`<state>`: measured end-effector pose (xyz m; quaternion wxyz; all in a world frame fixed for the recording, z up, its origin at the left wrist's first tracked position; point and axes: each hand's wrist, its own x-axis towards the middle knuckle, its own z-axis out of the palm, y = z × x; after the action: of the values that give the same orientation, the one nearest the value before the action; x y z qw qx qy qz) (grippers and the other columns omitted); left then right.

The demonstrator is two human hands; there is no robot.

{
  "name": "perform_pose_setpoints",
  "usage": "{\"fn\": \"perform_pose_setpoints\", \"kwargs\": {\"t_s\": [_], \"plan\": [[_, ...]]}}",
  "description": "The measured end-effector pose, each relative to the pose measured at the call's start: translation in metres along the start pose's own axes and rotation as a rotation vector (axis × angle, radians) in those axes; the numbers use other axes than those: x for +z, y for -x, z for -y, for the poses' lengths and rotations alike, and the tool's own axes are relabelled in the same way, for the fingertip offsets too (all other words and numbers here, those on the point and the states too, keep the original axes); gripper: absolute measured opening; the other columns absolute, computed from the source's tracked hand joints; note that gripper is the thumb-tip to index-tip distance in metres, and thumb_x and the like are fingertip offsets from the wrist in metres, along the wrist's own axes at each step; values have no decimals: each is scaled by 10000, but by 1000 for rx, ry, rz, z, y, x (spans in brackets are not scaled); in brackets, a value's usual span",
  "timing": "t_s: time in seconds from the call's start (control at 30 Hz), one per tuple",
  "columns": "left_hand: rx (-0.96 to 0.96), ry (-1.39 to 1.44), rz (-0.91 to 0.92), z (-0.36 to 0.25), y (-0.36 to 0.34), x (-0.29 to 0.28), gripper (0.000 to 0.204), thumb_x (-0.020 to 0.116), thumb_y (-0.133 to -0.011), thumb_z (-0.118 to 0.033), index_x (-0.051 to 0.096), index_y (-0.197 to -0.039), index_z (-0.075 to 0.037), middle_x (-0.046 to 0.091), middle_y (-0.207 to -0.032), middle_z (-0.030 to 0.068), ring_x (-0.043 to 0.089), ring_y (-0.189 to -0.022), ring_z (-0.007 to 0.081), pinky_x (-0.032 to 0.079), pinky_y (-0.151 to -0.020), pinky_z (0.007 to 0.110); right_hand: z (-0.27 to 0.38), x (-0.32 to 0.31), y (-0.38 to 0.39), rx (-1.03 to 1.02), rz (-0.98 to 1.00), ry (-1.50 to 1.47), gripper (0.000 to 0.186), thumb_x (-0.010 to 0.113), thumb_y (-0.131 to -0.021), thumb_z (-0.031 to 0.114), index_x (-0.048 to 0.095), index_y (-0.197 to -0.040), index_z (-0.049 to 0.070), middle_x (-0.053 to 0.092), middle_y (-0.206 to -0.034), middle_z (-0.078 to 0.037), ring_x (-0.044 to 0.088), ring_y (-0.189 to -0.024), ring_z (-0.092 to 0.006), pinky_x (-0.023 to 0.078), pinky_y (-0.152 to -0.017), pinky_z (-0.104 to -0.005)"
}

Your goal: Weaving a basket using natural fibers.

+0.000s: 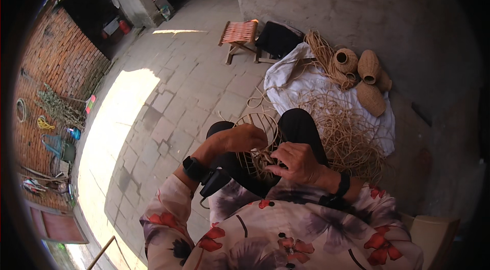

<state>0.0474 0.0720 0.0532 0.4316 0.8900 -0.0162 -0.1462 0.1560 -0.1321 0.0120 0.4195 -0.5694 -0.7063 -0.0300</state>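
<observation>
An open-work piece of tan cord, rounded like a small basket, rests between my dark-trousered knees. Over its left side reaches my left hand, its fingers curled and closed. Whatever those fingertips grip is hidden behind the hand. My right hand is at the right side of the piece, thumb and forefinger pinching toward the cord strands bunched at its centre. Both wrists wear dark bands. Loose strand ends stick out beyond the far rim.
To the right, a white cloth lies under a heap of loose cord, a cord bundle and several woven, vase-shaped baskets. A folding stool stands ahead by the wall. Sunlit paving stretches left toward a brick wall.
</observation>
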Motion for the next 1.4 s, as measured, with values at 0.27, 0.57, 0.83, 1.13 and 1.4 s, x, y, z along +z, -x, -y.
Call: {"fn": "perform_pose_setpoints", "kwargs": {"t_s": [0.27,0.57,0.83,1.13,1.4], "plan": [[99,-16,-175,-9,19,13,182,554,-871,-135,627,-952,10,607,-922,121,617,-874,257,489,-806,353,11,11,1,232,80,-222,179,707,-827,138,564,-818,30,593,-709,-127,611,-625,-304,471,-537,-373],[146,-382,-915,-20,43,84,314,750,-679,-84,628,-968,-71,623,-868,51,592,-827,248,419,-817,369,24,5,-7,474,228,-657,202,573,-953,167,551,-837,3,550,-619,-129,549,-544,-235,433,-532,-353],[238,-440,-1100,-6,23,90,190,709,-728,-51,640,-904,-78,570,-758,54,560,-726,251,418,-760,376,33,-57,-37,310,336,-873,268,629,-895,185,554,-719,-2,608,-837,-87,555,-791,-143,435,-739,-309],[28,-164,-1228,30,27,73,98,702,-820,-92,650,-890,-48,653,-765,105,623,-732,296,461,-733,391,-75,-324,-25,292,-586,-904,302,626,-931,351,537,-807,91,498,-816,-42,471,-757,-175,397,-717,-330],[-39,26,-1029,32,16,66,176,693,-845,-148,686,-933,4,695,-820,130,674,-753,220,511,-711,317,-92,-189,1,636,-88,75,225,653,-875,181,626,-1004,0,626,-875,-79,599,-807,-148,485,-711,-309]]}}
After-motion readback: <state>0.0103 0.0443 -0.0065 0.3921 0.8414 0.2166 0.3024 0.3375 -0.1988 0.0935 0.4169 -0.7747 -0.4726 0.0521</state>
